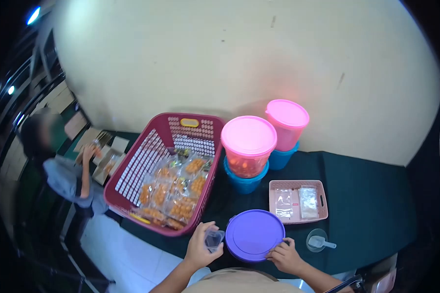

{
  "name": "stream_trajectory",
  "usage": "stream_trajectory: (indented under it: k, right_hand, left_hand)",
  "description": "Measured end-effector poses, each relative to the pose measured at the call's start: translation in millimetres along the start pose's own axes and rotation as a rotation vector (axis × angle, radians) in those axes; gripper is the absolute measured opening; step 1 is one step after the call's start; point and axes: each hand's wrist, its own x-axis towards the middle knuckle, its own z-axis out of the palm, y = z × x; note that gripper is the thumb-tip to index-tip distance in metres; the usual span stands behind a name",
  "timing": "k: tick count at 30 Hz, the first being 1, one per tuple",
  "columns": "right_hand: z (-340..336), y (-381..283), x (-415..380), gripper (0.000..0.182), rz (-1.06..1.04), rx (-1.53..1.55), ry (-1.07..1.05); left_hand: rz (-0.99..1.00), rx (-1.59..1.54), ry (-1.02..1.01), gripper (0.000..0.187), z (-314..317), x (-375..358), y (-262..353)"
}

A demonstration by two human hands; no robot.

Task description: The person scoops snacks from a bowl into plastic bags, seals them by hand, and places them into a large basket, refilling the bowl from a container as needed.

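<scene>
Left hand (200,248) gripping a small clear plastic cup (213,239), beside a round purple lid (255,234); right hand (286,257) curled against the lid's rim, grip unclear; lid near a pink tray (303,221) of plastic bags (308,202)

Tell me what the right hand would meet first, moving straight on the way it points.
The purple lid: the right hand points toward it, its fingers apparently right against it, though exact contact is hard to judge.

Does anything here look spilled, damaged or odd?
Nothing much: the packets lie inside the basket and no spill shows around the purple lid. Only a few dark marks stand out on the plain wall.
</scene>
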Motion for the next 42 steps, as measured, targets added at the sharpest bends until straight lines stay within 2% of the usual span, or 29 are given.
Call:
stream_trajectory:
  k: [2, 4, 6, 7, 8, 10, 13, 15, 18, 22, 26, 28, 30, 32, 36, 38, 40, 42]
  right_hand:
    - [-26, -14, 19, 0.013, 0.031, 0.085, 0.045]
    - [-48, -28, 33, 0.012, 0.08, 0.089, 0.087]
    - [-65, -41, 55, 0.012, 0.032, 0.046, 0.088]
    - [-73, -44, 67, 0.012, 0.044, 0.029, 0.097]
    - [-79, -48, 79, 0.013, 0.034, -0.019, 0.154]
    - [-90, -48, 106, 0.012, 0.038, -0.137, 0.228]
    - [-92, -23, 165, 0.009, 0.052, -0.274, 0.33]
    - [-76, 8, 210, 0.007, 0.088, -0.312, 0.489]
    - [-52, 62, 264, 0.007, 0.141, -0.351, 0.494]
    - [-41, 89, 293, 0.011, 0.229, -0.358, 0.465]
    - [-43, 73, 270, 0.018, 0.255, -0.382, 0.527]
    - [-35, 60, 238, 0.026, 0.302, -0.353, 0.663]
    - [-27, 47, 188, 0.033, 0.355, -0.296, 0.615]
    - [-14, 40, 125, 0.035, 0.539, -0.34, 0.503]
    - [-5, 45, -1, 0.038, 1.089, -0.353, 0.506]
    - [-3, 54, -60, 0.044, 1.374, -0.429, 0.532]
    - [4, 74, -117, 0.052, 1.643, -0.389, 0.589]
    - [6, 89, -155, 0.057, 1.79, -0.446, 0.514]
  left_hand:
    - [0.081, -0.06, 0.046, 0.07, -16, 3, -9]
    - [0.047, -0.372, 0.104, 0.072, -25, 7, -25]
    - [0.047, -0.449, 0.071, 0.074, -41, 13, -28]
    - [0.018, -0.589, 0.07, 0.073, -48, 15, -27]
    - [-0.021, -0.728, 0.063, 0.072, -56, 16, -26]
    - [-0.034, -0.811, 0.006, 0.072, -70, 23, -25]
    - [-0.035, -0.904, -0.012, 0.071, -85, 34, -29]
    - [-0.043, -0.916, -0.062, 0.069, -89, 40, -35]
    - [-0.042, -0.982, -0.14, 0.067, -89, 46, -42]
    - [-0.056, -1.0, -0.278, 0.065, -84, 49, -45]
    - [-0.046, -0.991, -0.449, 0.065, -85, 52, -52]
    - [-0.044, -1.006, -0.464, 0.066, -87, 53, -52]
    - [-0.056, -1.032, -0.473, 0.067, -86, 52, -51]
    - [-0.044, -0.977, -0.454, 0.069, -85, 52, -49]
    - [-0.019, -0.896, -0.393, 0.069, -78, 51, -43]
    - [-0.061, -0.904, -0.353, 0.071, -71, 49, -37]
    - [-0.004, -0.874, -0.263, 0.071, -61, 47, -32]
    - [-0.023, -0.892, -0.189, 0.071, -48, 46, -21]
